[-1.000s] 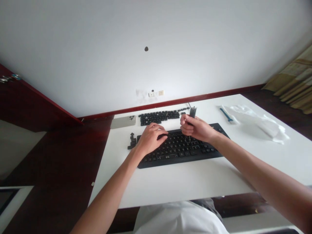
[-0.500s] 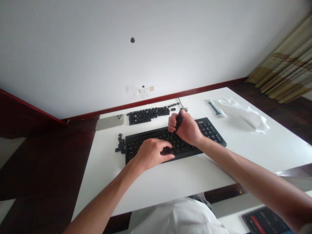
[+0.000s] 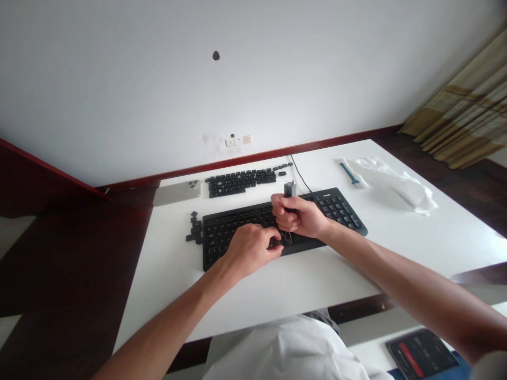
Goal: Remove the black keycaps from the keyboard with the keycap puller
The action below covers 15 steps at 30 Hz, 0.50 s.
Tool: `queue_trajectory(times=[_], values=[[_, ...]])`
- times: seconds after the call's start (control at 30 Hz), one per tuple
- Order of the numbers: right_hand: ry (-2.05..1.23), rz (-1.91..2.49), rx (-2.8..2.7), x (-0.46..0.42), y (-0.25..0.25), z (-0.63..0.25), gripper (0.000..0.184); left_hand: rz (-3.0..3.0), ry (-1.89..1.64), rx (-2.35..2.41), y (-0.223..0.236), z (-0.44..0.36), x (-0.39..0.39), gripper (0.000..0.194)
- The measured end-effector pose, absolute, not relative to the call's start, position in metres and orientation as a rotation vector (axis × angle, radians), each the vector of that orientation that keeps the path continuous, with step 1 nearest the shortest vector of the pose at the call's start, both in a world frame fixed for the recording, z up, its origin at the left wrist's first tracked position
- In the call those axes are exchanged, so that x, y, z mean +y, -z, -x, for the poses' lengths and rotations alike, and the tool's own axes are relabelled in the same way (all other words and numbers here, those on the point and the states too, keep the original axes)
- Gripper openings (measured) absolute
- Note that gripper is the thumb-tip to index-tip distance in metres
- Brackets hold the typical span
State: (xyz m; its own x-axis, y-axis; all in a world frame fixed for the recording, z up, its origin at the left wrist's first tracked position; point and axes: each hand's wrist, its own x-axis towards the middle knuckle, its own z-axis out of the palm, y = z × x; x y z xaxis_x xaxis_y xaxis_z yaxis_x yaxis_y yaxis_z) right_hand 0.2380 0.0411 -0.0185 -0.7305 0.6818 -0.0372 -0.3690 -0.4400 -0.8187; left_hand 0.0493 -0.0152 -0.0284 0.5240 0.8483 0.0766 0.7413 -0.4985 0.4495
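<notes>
A black keyboard [image 3: 336, 208] lies across the white table [image 3: 301, 285]. My right hand [image 3: 299, 217] is closed round a dark keycap puller [image 3: 289, 189], held upright with its wire tip down on the keys near the front row. My left hand [image 3: 251, 250] rests on the keyboard's front edge with fingers curled and fingertips pressing the keys right beside the puller's tip. A row of removed black keycaps [image 3: 241, 182] lies behind the keyboard, and a small pile of keycaps [image 3: 193, 229] sits at its left end.
A phone [image 3: 177, 192] lies face down at the table's back left. A blue-handled brush [image 3: 349, 173] and a crumpled clear plastic bag [image 3: 396, 184] are at the back right. The keyboard cable [image 3: 298, 171] runs to the back edge. A dark case [image 3: 422, 352] lies low at right.
My right hand has brought the puller from tilted to upright and lowered it toward the front keys. My left hand slid slightly right, closer to the tip. The view shifted a little.
</notes>
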Motion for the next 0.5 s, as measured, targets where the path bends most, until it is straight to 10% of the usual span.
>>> queue_trajectory(times=[0.5], values=[[-2.028, 0.544, -1.154, 0.032, 0.03, -0.226, 0.049, -2.291, -0.378, 1.386, 0.028, -0.051, -0.015, 0.015]])
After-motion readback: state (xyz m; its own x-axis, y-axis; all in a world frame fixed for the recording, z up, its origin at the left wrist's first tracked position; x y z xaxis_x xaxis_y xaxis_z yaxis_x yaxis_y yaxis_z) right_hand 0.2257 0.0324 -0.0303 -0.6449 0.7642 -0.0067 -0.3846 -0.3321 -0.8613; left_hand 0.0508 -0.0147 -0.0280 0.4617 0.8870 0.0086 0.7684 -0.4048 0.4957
